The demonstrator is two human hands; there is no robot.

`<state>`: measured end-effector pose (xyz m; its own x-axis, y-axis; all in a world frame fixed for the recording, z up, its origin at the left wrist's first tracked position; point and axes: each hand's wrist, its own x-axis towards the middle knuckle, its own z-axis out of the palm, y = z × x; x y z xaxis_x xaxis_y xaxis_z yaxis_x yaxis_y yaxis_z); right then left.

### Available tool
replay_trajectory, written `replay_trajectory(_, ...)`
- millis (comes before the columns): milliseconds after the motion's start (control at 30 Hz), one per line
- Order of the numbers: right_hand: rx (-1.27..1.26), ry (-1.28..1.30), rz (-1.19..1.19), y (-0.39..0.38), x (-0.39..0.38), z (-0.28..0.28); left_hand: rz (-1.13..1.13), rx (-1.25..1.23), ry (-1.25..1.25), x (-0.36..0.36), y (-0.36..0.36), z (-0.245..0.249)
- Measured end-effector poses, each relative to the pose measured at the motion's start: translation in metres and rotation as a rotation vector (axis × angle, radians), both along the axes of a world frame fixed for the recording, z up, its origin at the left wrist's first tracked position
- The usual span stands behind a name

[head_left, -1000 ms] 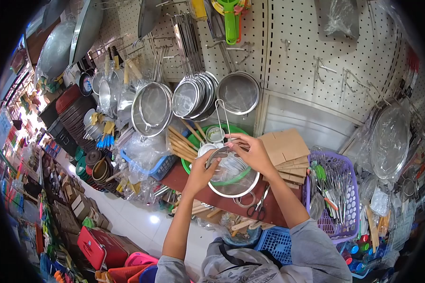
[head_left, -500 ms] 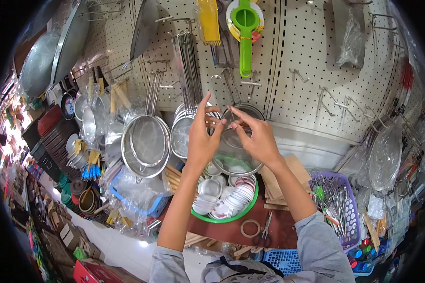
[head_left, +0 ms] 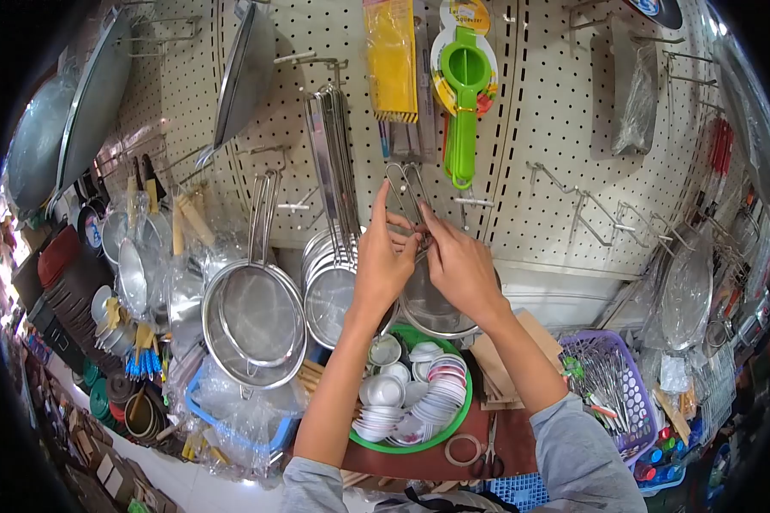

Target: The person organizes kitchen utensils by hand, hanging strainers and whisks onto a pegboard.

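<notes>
Mid-view, in front of the pegboard, a round wire-mesh strainer (head_left: 432, 306) hangs below my hands, its thin metal handle running up between them. The fingers of my right hand (head_left: 464, 272) pinch around that handle. My left hand (head_left: 383, 269) closes thumb and curled fingers at the same spot, while its index finger points upward along the handle. The fingertips of both hands meet and partly hide the grip. Looped handle ends show just above my fingers, near a hook. More strainers (head_left: 329, 299) hang in a stack just left of my left hand.
Two larger strainers (head_left: 252, 325) hang at left. A green basin (head_left: 464, 402) of small bowls stands below, beside tape (head_left: 463, 451) and scissors (head_left: 490, 457). Cardboard (head_left: 496, 372) and a purple basket (head_left: 637, 376) of utensils lie right. A green squeezer (head_left: 464, 111) hangs above.
The camera view has shifted, so the wall goods sit lower. My hands have come closer to the hook with the strainer, and their fingertips are closer together.
</notes>
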<state>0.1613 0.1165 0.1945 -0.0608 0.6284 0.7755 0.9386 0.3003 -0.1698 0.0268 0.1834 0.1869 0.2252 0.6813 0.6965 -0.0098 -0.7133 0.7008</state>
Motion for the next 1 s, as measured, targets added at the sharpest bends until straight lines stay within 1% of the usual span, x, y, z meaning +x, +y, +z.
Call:
replay_trajectory(100,-0.124,-0.022,-0.108,0.003,-0.004,0.009,-0.018,-0.008,0.02,0.004,0.016,0.0)
replay_trajectory(200,0.038,-0.112,-0.17,0.023,0.0,-0.005,-0.025,-0.011,0.022,0.009,0.026,0.003)
replay_trajectory(300,-0.005,-0.092,-0.234,0.031,-0.004,-0.005,-0.03,0.016,0.037,0.011,0.033,0.007)
replay_trajectory(400,0.034,-0.025,-0.177,0.044,0.001,-0.01,-0.03,0.045,0.062,0.015,0.041,0.01)
replay_trajectory(500,-0.045,0.112,-0.137,0.049,0.0,-0.005,-0.048,0.019,0.081,0.015,0.044,0.013)
replay_trajectory(700,-0.032,0.154,-0.11,0.059,0.002,-0.005,-0.062,-0.016,0.09,0.016,0.052,0.014)
replay_trajectory(800,0.075,0.087,-0.073,0.066,0.007,-0.011,-0.079,-0.006,0.089,0.017,0.055,0.014)
replay_trajectory(900,0.034,0.11,-0.031,0.067,0.01,-0.01,-0.084,-0.014,0.108,0.015,0.052,0.016)
replay_trajectory(1000,-0.036,0.228,-0.014,0.06,0.006,-0.009,-0.094,-0.011,0.124,0.014,0.053,0.013)
